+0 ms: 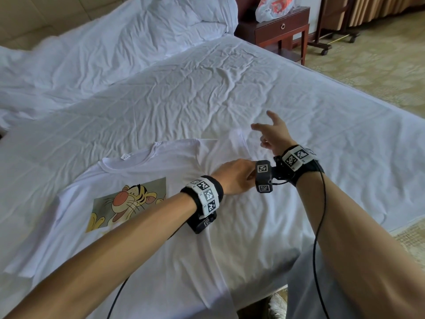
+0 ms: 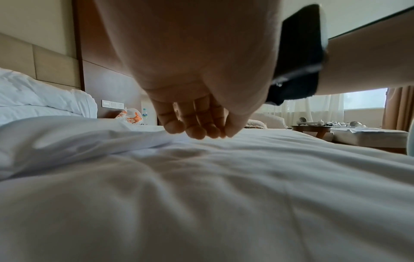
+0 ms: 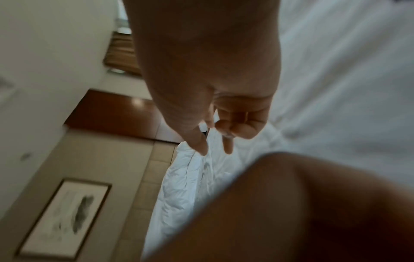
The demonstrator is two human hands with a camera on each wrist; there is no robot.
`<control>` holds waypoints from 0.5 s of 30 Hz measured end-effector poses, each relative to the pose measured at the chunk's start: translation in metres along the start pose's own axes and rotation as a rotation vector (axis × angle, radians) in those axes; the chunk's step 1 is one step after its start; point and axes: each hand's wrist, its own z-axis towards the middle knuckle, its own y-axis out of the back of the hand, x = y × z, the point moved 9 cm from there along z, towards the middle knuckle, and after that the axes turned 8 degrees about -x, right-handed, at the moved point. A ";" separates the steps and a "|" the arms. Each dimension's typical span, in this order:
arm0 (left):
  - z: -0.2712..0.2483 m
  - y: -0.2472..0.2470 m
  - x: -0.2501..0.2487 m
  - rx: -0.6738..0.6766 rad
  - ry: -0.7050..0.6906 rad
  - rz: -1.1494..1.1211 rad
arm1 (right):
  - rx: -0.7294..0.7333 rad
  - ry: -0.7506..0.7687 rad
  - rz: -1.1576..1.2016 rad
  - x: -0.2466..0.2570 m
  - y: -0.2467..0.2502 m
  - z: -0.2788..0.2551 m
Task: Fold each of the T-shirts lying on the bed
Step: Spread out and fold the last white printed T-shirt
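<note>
A white T-shirt (image 1: 161, 238) with a cartoon tiger print (image 1: 131, 201) lies flat and face up on the bed, collar (image 1: 128, 157) toward the far side. My left hand (image 1: 234, 176) presses on it near the right shoulder, and creases spread out from that spot. In the left wrist view its fingertips (image 2: 197, 132) touch the white fabric (image 2: 201, 195), fingers nearly straight and together. My right hand (image 1: 266, 127) hovers above the shirt's right sleeve (image 1: 230, 143) and holds nothing. In the right wrist view its thumb and forefinger (image 3: 215, 141) point out and the other fingers are curled.
The wrinkled white sheet (image 1: 218, 88) stretches beyond the shirt. A bunched duvet (image 1: 57, 72) and pillows (image 1: 184, 17) lie at the far left. A dark wood nightstand (image 1: 282, 31) carries a plastic bag (image 1: 273, 6). Patterned carpet (image 1: 379, 65) borders the bed on the right.
</note>
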 end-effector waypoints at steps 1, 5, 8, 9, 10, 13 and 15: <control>0.001 0.000 -0.001 -0.014 -0.003 0.004 | -0.035 0.023 -0.104 -0.001 0.003 0.000; -0.001 0.017 0.016 -0.145 0.087 -0.006 | -0.019 0.119 -0.468 -0.005 -0.008 -0.007; -0.009 0.023 0.038 -0.164 0.159 0.076 | 0.026 0.053 -0.498 -0.010 -0.019 -0.009; -0.013 0.022 0.041 -0.145 0.155 0.124 | 0.037 0.017 -0.510 -0.014 -0.022 -0.009; -0.016 0.020 0.042 -0.128 0.137 0.174 | 0.044 -0.004 -0.523 -0.018 -0.024 -0.008; -0.018 0.017 0.034 -0.144 0.029 0.279 | 0.034 -0.004 -0.595 -0.017 -0.025 -0.009; -0.013 0.017 0.029 -0.180 -0.005 0.317 | 0.033 0.022 -0.686 -0.014 -0.024 -0.013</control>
